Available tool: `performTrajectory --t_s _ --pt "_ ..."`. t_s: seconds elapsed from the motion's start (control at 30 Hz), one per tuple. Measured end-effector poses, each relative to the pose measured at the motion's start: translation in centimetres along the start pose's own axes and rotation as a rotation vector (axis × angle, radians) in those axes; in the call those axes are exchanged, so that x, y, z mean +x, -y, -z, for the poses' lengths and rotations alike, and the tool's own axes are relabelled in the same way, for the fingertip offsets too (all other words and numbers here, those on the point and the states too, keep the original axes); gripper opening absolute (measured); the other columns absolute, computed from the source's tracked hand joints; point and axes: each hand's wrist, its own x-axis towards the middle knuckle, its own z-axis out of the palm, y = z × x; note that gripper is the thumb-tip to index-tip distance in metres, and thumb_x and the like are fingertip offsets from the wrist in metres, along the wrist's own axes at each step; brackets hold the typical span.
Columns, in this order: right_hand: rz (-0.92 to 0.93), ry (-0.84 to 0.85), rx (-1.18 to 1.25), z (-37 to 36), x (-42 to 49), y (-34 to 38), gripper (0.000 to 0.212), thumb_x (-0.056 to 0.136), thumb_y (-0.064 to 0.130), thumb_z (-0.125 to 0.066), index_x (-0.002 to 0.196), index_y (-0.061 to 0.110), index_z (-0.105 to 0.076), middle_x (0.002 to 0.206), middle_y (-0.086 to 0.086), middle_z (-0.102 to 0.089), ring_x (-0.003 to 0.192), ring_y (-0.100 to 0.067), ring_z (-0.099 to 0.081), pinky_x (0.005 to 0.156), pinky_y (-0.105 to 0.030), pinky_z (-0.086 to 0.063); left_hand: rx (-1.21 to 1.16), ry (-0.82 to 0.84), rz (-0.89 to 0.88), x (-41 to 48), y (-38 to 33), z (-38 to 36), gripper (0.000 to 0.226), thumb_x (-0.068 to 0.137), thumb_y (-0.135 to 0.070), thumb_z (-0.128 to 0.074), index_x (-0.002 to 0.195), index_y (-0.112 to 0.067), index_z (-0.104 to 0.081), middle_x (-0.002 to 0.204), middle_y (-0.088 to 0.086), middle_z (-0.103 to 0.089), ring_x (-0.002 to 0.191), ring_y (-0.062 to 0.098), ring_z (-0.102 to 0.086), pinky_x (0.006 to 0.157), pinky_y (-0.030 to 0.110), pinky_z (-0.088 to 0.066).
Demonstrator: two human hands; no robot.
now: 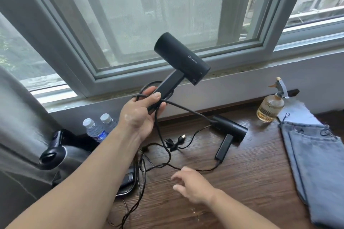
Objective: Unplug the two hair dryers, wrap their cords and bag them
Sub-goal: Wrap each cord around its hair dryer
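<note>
Closest to me, the right hand [193,186] hovers just over the dark wood-grain tabletop [251,182]. Its fingers are spread and hold nothing, and it sits right beside the tangle of thin black cords [172,145]. That tangle is my worry. The two leads look crossed over each other, so I reckon winding one drags the other along, or snags the small black plug [181,138] lying loose in the middle.

Further out, the left hand [141,113] grips the handle of the raised matte black hair dryer [181,59], with a loop of cord caught under the fingers. One strand runs down toward the second black hair dryer [230,130], which lies flat on the tabletop. A hard tug could probably skid it toward the amber glass spray bottle [270,108].

The faded blue denim drawstring bags [316,163] lie flat on the right.

Both dryers have a short cylinder barrel, a squared handle and a dull finish. The raised one has a pale logo and is up in front of the grey-framed window [149,5].
</note>
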Motion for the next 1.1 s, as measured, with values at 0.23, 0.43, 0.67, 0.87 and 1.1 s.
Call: performTrajectory --t_s 0.23,0.43,0.67,0.87,1.1 --pt "-0.004 -0.052 0.177 0.7 3.2 3.0 0.071 0.094 0.040 -0.064 0.155 0.035 -0.028 0.156 0.005 -0.040 0.132 -0.024 -0.052 0.112 -0.032 -0.038 -0.040 0.024 -0.003 -0.6 -1.6 -1.8 0.018 0.087 0.006 -0.067 0.098 -0.008 -0.071 0.077 0.010 -0.076 0.069 0.027 -0.073 0.057 0.022 -0.057" --pt "0.014 -0.084 -0.036 -1.9 2.3 0.8 0.026 0.103 0.043 -0.041 0.099 0.021 -0.056 0.108 -0.003 -0.066 0.104 -0.030 -0.061 0.085 -0.040 -0.050 -0.021 0.041 -0.027 0.1 -3.0 -2.2 0.019 0.086 0.006 -0.069 0.098 -0.009 -0.072 0.088 0.012 -0.075 0.081 0.028 -0.072 0.060 0.023 -0.057" --pt "-0.140 0.103 -0.363 -1.3 -3.9 -6.4 0.033 0.104 0.043 -0.035 0.109 0.019 -0.057 0.123 -0.011 -0.064 0.117 -0.036 -0.058 0.091 -0.041 -0.048 0.090 0.018 0.000 1.5 -1.6 0.2 0.020 0.086 0.005 -0.069 0.102 -0.008 -0.071 0.096 0.013 -0.074 0.089 0.028 -0.071 0.062 0.024 -0.059" --pt "-0.220 0.160 -0.410 -1.0 -8.2 -9.6 0.033 0.102 0.043 -0.037 0.110 0.017 -0.056 0.121 -0.009 -0.059 0.119 -0.033 -0.056 0.093 -0.039 -0.046 0.111 0.010 0.045 2.1 0.7 1.9 0.029 0.087 0.005 -0.068 0.114 -0.004 -0.069 0.106 0.013 -0.073 0.089 0.024 -0.071 0.064 0.024 -0.060" --pt "-0.231 0.197 -0.403 -1.6 -10.1 -8.9 0.029 0.100 0.041 -0.037 0.112 0.021 -0.054 0.122 -0.004 -0.055 0.122 -0.027 -0.053 0.093 -0.040 -0.046 0.067 -0.017 0.087 1.8 2.4 2.1 0.024 0.085 0.006 -0.070 0.107 -0.005 -0.071 0.103 0.014 -0.072 0.089 0.027 -0.071 0.060 0.024 -0.058"
